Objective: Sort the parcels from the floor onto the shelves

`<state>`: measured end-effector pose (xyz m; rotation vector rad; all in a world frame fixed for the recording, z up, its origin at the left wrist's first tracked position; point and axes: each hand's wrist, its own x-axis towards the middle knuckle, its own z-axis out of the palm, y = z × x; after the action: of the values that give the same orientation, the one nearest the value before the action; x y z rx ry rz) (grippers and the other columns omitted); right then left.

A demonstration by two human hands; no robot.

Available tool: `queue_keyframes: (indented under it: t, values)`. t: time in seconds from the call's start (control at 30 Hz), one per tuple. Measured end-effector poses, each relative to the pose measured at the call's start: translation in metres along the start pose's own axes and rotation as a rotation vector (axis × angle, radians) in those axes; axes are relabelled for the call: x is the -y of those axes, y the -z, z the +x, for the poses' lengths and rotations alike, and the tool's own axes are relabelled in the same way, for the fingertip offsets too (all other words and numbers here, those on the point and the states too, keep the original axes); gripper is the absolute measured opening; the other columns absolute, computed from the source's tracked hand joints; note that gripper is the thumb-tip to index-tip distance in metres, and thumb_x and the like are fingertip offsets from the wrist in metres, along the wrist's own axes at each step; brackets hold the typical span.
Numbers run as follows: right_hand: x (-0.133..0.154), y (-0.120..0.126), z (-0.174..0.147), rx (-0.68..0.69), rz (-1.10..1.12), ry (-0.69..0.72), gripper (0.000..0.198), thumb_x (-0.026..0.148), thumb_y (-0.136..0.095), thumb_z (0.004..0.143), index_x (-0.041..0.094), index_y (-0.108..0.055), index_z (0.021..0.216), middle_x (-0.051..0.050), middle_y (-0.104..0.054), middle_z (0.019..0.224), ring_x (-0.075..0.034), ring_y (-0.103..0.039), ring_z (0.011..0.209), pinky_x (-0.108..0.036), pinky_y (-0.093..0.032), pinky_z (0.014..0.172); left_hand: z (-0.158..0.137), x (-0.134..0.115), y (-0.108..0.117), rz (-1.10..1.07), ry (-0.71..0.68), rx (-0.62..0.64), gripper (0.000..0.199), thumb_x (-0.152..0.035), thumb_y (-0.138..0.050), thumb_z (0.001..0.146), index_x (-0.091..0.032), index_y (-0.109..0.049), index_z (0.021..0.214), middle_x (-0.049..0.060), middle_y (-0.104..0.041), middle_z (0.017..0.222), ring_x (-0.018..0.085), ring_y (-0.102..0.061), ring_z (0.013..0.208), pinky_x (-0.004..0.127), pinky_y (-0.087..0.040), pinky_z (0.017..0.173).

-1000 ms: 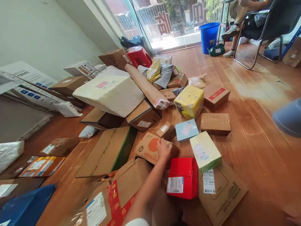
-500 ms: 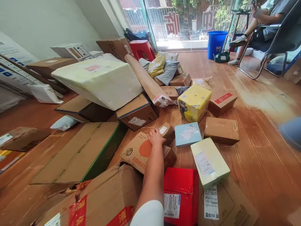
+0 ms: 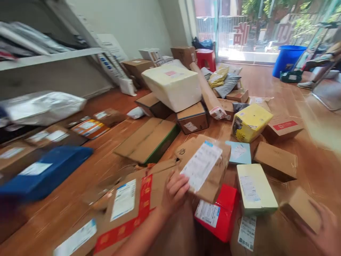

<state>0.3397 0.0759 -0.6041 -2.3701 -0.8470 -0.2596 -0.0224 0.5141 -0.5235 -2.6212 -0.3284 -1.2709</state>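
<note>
My left hand (image 3: 177,188) is closed on the lower left edge of a brown cardboard box (image 3: 215,174) with a large white shipping label. This box is tilted up in front of a printed carton (image 3: 183,147). At the lower right, my right hand (image 3: 323,225), blurred, grips a smaller plain brown box (image 3: 302,209). Between the two hands lie a red box (image 3: 229,199) and a pale yellow box (image 3: 258,181). Just below my left hand is a large carton with red tape (image 3: 145,195).
A white foam-like block (image 3: 176,89), a long cardboard tube (image 3: 209,92) and a yellow parcel (image 3: 252,121) lie farther back. Parcels, including a blue one (image 3: 61,163), line the left below a shelf (image 3: 53,60). Another person's leg (image 3: 319,67) shows by a blue bin (image 3: 289,60).
The view has swung left. One hand, earlier resting among the brown boxes on the floor, now holds up a labelled box. My right hand has come into view with a small box.
</note>
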Motion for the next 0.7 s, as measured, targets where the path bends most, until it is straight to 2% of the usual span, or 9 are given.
queue_keyframes:
  t: [0.07,0.13,0.23,0.3,0.37,0.43,0.5,0.57,0.7]
  values:
    - [0.062,-0.015,0.029,0.072,0.163,0.093,0.071,0.067,-0.065,0.076,0.03,-0.052,0.135,-0.018,-0.051,0.136,-0.047,-0.049,0.131,-0.066,-0.047,0.101,-0.049,-0.011,0.073,0.063,0.034,0.056,0.052,-0.002,-0.059,0.083,-0.038,-0.051,0.12,-0.003,-0.068,0.099,0.02,-0.071,0.097,0.045,-0.055,0.107]
    - [0.128,-0.03,0.047,0.185,0.35,0.205,0.072,0.064,-0.069,0.075,0.028,-0.052,0.135,-0.017,-0.048,0.142,-0.043,-0.047,0.135,-0.063,-0.043,0.107,-0.089,-0.032,0.128,0.194,0.152,0.133,0.055,0.001,-0.055,0.085,-0.035,-0.052,0.125,0.0,-0.068,0.1,0.02,-0.071,0.095,0.04,-0.06,0.097]
    - [0.227,-0.049,0.051,0.485,0.767,0.291,0.083,0.063,-0.078,0.066,0.024,-0.051,0.135,-0.018,-0.046,0.147,-0.041,-0.042,0.141,-0.058,-0.037,0.115,-0.123,-0.066,0.172,0.338,0.33,0.274,0.051,-0.009,-0.06,0.089,-0.023,-0.047,0.137,0.011,-0.067,0.108,0.027,-0.069,0.101,0.042,-0.062,0.088]
    - [0.286,-0.059,0.041,0.861,1.096,0.127,0.095,0.071,-0.08,0.055,0.025,-0.052,0.134,-0.016,-0.052,0.145,-0.04,-0.051,0.134,-0.053,-0.043,0.11,-0.127,-0.082,0.182,0.314,0.392,0.379,0.052,-0.02,-0.063,0.092,-0.019,-0.046,0.141,0.016,-0.065,0.116,0.033,-0.066,0.111,0.049,-0.059,0.094]
    - [0.336,-0.067,0.024,1.228,1.313,-0.258,0.093,0.082,-0.068,0.056,0.025,-0.057,0.128,-0.015,-0.064,0.13,-0.039,-0.061,0.118,-0.053,-0.051,0.097,-0.117,-0.089,0.186,0.259,0.493,0.387,0.052,-0.024,-0.06,0.093,-0.022,-0.046,0.143,0.017,-0.063,0.124,0.035,-0.062,0.12,0.054,-0.054,0.102]
    - [0.373,-0.072,0.005,1.481,1.439,-0.61,0.089,0.088,-0.055,0.06,0.023,-0.061,0.12,-0.015,-0.07,0.118,-0.038,-0.064,0.11,-0.053,-0.052,0.091,-0.098,-0.089,0.189,0.196,0.599,0.298,0.05,-0.024,-0.057,0.095,-0.026,-0.045,0.144,0.016,-0.059,0.131,0.033,-0.06,0.124,0.053,-0.053,0.104]
    - [0.395,-0.075,-0.011,1.612,1.535,-0.825,0.084,0.088,-0.049,0.065,0.023,-0.062,0.116,-0.014,-0.072,0.115,-0.035,-0.065,0.108,-0.052,-0.051,0.092,-0.075,-0.083,0.189,0.105,0.643,0.225,0.048,-0.031,-0.054,0.097,-0.026,-0.044,0.144,0.017,-0.053,0.138,0.033,-0.058,0.127,0.049,-0.056,0.1]
    - [0.405,-0.076,-0.019,1.664,1.587,-0.92,0.078,0.086,-0.047,0.069,0.024,-0.062,0.114,-0.012,-0.073,0.116,-0.031,-0.066,0.105,-0.047,-0.05,0.091,-0.052,-0.076,0.189,0.023,0.648,0.188,0.05,-0.041,-0.052,0.098,-0.025,-0.043,0.145,0.018,-0.049,0.141,0.033,-0.057,0.128,0.049,-0.058,0.098]
    - [0.412,-0.077,-0.016,1.824,1.475,-0.91,0.077,0.085,-0.043,0.072,0.022,-0.061,0.113,-0.011,-0.073,0.107,-0.027,-0.067,0.093,-0.036,-0.05,0.079,-0.023,-0.065,0.186,-0.041,0.662,0.175,0.076,-0.054,-0.068,0.088,-0.027,-0.036,0.151,0.018,-0.049,0.143,0.036,-0.057,0.129,0.053,-0.057,0.1]
